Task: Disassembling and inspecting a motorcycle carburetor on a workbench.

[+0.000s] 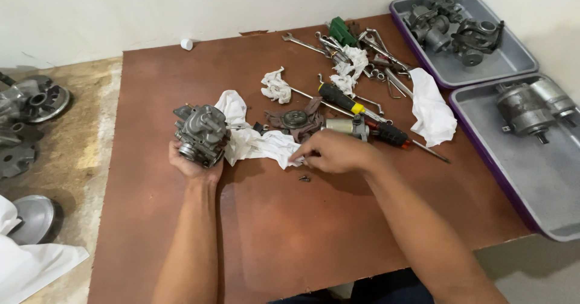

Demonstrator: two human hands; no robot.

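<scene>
Left hand (pixel 192 165) is cupping a grey carburetor (pixel 202 134) off the brown table (pixel 272 231) while the right hand (pixel 336 152) pinches the edge of a white rag (pixel 257 144), tiny screw (pixel 304 178) lying just below it, screwdrivers (pixel 356 110) and wrenches (pixel 368 53) scattered behind.

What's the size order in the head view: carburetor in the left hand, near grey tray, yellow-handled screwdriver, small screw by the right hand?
1. Near grey tray, cut off by the frame edge
2. Yellow-handled screwdriver, longer but thinner than the carburetor, so this pair is unsure
3. Carburetor
4. Small screw
</scene>
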